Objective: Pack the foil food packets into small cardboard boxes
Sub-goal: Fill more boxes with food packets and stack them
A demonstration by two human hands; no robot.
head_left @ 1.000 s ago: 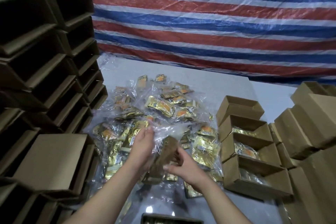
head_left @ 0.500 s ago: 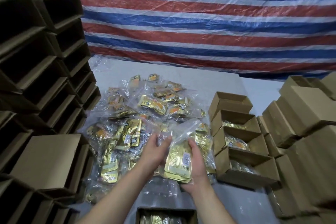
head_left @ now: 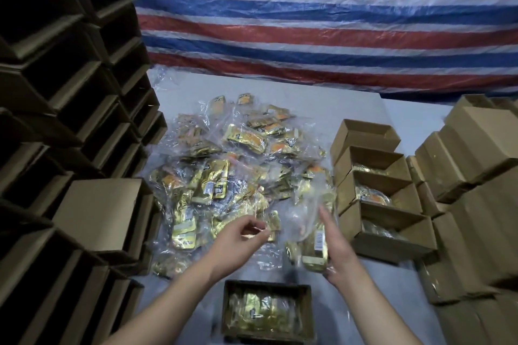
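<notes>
Head view, looking down at a grey counter (head_left: 322, 109) covered with clear plastic film. The right hand (head_left: 337, 249) grasps a bundle of gold foil food packets in a clear plastic bag (head_left: 314, 246), fingers extended along its right side and thumb beneath; the bundle is raised above the counter, tilted, barcode label facing up. The left hand (head_left: 238, 241) is beside the bundle, not touching it, fingers loosely curled, thumb and forefinger close together; whether they pinch the film cannot be told. A loose heap of bagged gold foil packets (head_left: 229, 165) lies in the middle of the counter. Directly below the hands, an open small brown cardboard box (head_left: 267, 312) already contains packets. At right, a row of 4 open cardboard boxes (head_left: 375, 190) stands; the nearer 3 contain packets. Empty open-ended cartons (head_left: 70, 92) are stacked at left, closed brown cartons (head_left: 476, 176) at right. A red, white and blue striped tarpaulin (head_left: 322, 22) hangs behind.
</notes>
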